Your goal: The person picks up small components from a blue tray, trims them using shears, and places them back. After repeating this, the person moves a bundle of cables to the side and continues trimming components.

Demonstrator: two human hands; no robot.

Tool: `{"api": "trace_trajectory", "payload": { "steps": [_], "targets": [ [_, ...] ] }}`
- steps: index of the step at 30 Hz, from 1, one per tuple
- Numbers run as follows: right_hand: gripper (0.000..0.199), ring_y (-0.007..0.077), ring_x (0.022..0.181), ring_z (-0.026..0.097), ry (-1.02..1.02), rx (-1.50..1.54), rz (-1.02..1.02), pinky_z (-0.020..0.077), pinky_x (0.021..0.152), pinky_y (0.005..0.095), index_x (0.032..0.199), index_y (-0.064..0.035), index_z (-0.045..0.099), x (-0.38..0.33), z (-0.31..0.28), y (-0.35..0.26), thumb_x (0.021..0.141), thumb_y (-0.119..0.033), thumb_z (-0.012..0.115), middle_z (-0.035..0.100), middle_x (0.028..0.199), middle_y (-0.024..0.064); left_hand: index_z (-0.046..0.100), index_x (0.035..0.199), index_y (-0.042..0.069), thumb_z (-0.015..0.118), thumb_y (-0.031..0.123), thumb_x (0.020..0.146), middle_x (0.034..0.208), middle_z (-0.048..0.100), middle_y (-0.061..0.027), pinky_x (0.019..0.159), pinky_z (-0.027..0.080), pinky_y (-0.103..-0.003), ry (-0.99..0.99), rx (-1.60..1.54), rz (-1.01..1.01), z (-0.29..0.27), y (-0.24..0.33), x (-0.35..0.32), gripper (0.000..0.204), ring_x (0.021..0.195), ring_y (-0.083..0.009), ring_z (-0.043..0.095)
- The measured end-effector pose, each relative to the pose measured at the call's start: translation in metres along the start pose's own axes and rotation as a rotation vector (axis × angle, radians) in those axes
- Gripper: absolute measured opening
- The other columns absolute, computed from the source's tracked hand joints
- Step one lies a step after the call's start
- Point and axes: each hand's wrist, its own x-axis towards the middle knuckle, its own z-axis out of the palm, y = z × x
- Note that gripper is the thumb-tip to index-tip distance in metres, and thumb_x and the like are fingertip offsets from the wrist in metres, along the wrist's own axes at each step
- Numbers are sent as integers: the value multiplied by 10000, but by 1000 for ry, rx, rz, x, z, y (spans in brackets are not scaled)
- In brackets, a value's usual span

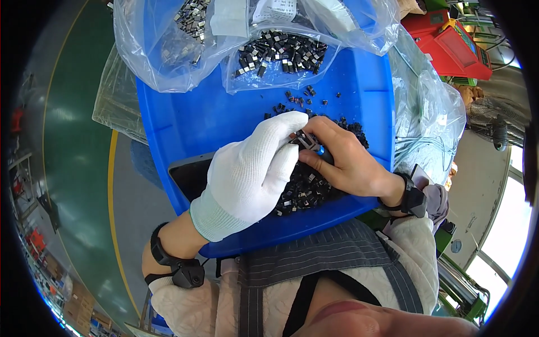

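Over the blue tray [191, 118], my two hands meet fingertip to fingertip. My left hand [247, 168], in a white knit glove, is closed in a pinch at a small dark part, mostly hidden by the fingers. My bare right hand [342, 154] is closed on a small grey metal thing with a blue end [320, 150]; its kind cannot be made out. Below and beside the hands lies a heap of small black pieces [309, 191], some with shiny metal faces. A few loose black pieces [310, 91] are scattered beyond the fingers.
Clear plastic bags [163, 67] of small black and silver connector-like parts [281, 51] lie across the tray's far side, with paper labels. A dark flat rectangular thing [188, 177] leans inside the tray's left side. A red machine [449, 48] stands at far right.
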Motion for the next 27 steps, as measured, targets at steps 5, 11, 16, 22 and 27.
{"api": "trace_trajectory", "payload": {
  "steps": [5,11,16,22,27],
  "targets": [
    [279,342,926,555,-11,-8,14,454,806,408,1091,-12,519,0,-2,-3,853,-109,626,566,974,160,526,1227,45,523,58,913,795,660,-57,559,478,-198,1,-11,-17,1,0,-1,315,587,-65,584],
    [256,351,903,550,-6,-63,13,451,777,414,1064,-9,516,-2,2,1,854,-112,621,561,949,167,522,1230,41,513,52,913,786,654,-56,547,469,-197,-5,-2,-9,1,0,0,317,576,-60,569],
    [248,354,898,548,19,-39,16,449,768,413,1058,-10,515,-3,5,0,857,-112,618,557,940,170,518,1225,34,492,30,913,775,638,-56,520,447,-193,-15,-78,-76,1,3,1,313,557,-53,544],
    [272,323,842,538,-2,-14,-1,442,754,376,1090,8,491,-2,3,-1,867,-81,618,520,948,167,520,1214,28,469,10,915,772,625,-57,500,428,-186,-24,-145,-168,1,4,1,304,546,-48,528],
    [252,356,903,547,24,-26,-4,449,780,415,1062,-9,509,-2,2,0,862,-121,616,559,955,166,520,1214,30,463,4,913,771,625,-54,500,429,-185,-20,-169,-205,2,6,2,308,546,-45,529]
  ]
}}
